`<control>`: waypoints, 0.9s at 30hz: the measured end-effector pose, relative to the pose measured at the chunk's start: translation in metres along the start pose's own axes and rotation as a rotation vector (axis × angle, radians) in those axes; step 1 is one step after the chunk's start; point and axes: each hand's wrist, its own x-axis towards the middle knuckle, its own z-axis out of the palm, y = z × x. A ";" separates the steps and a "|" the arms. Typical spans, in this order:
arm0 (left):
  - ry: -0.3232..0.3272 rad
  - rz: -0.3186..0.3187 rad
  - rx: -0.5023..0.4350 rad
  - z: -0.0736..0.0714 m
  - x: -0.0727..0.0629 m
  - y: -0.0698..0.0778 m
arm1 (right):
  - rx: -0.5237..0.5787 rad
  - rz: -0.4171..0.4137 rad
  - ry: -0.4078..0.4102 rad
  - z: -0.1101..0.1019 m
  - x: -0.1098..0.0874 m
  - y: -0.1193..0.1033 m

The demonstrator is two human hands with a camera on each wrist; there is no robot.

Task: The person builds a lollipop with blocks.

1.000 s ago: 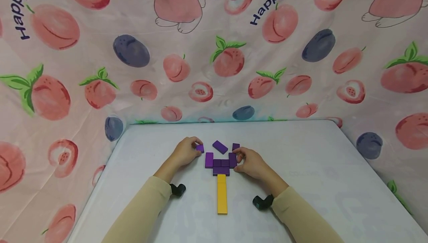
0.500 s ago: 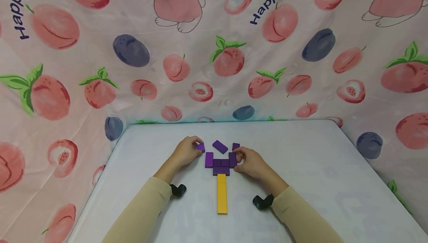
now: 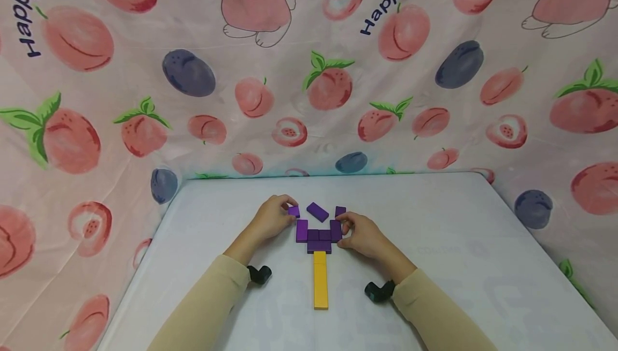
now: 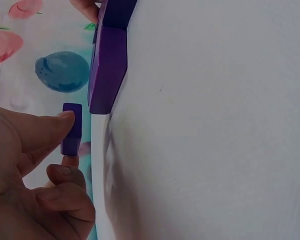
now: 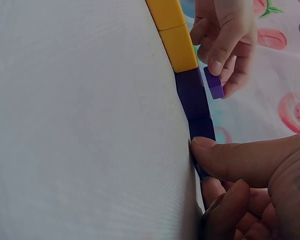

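Note:
My left hand (image 3: 272, 216) pinches a small purple block (image 3: 294, 212) between thumb and fingers, just beyond the upright purple block (image 3: 301, 231) on the left of the arrangement. In the left wrist view, the thumb lies against the face of the pinched block (image 4: 71, 129). My right hand (image 3: 363, 237) holds the upright purple block (image 3: 335, 231) on the right side, thumb at its near end and a fingertip at its far end. Between these uprights lie two small purple blocks over a wider purple block (image 3: 319, 247). A yellow strip of blocks (image 3: 321, 281) extends from it toward me.
A loose purple block (image 3: 317, 212) lies slantwise beyond the arrangement. Another small purple block (image 3: 340, 211) sits just past the right upright. All of it is on a white table (image 3: 217, 313), with a fruit-printed cloth (image 3: 289, 109) behind. Black wrist cameras sit at both sleeves.
My left hand has shifted slightly right and away from me with the small purple block, coming closer to the left upright's far end. The right hand has stayed in place.

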 end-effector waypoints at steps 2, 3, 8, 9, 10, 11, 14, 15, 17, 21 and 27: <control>-0.006 -0.003 -0.003 0.000 0.000 0.002 | 0.000 0.001 -0.002 -0.001 -0.001 0.000; -0.009 -0.003 -0.003 0.000 0.000 0.004 | 0.000 0.002 -0.003 -0.001 -0.001 -0.001; -0.021 -0.002 -0.008 0.001 -0.002 0.010 | -0.002 0.003 0.000 -0.001 0.000 -0.001; -0.025 -0.003 -0.011 0.001 -0.003 0.011 | -0.001 0.002 -0.001 -0.001 0.000 -0.001; -0.027 -0.001 -0.013 0.001 -0.003 0.012 | -0.001 0.002 0.000 -0.001 0.000 -0.001; -0.030 0.001 -0.015 0.002 -0.003 0.013 | 0.001 0.003 -0.001 -0.001 0.000 -0.001; -0.030 0.012 -0.012 0.004 -0.002 0.014 | 0.000 0.002 -0.001 0.000 0.001 0.000; -0.030 0.016 -0.011 0.005 -0.002 0.014 | 0.001 0.001 -0.001 0.000 0.001 0.000; -0.030 0.023 -0.009 0.007 -0.002 0.015 | 0.001 0.003 -0.001 0.000 0.001 0.000; -0.040 0.029 -0.017 0.009 -0.002 0.018 | 0.003 0.008 -0.003 0.001 0.002 0.000; -0.055 0.047 -0.028 0.011 -0.004 0.023 | 0.006 -0.003 -0.004 -0.001 0.000 -0.001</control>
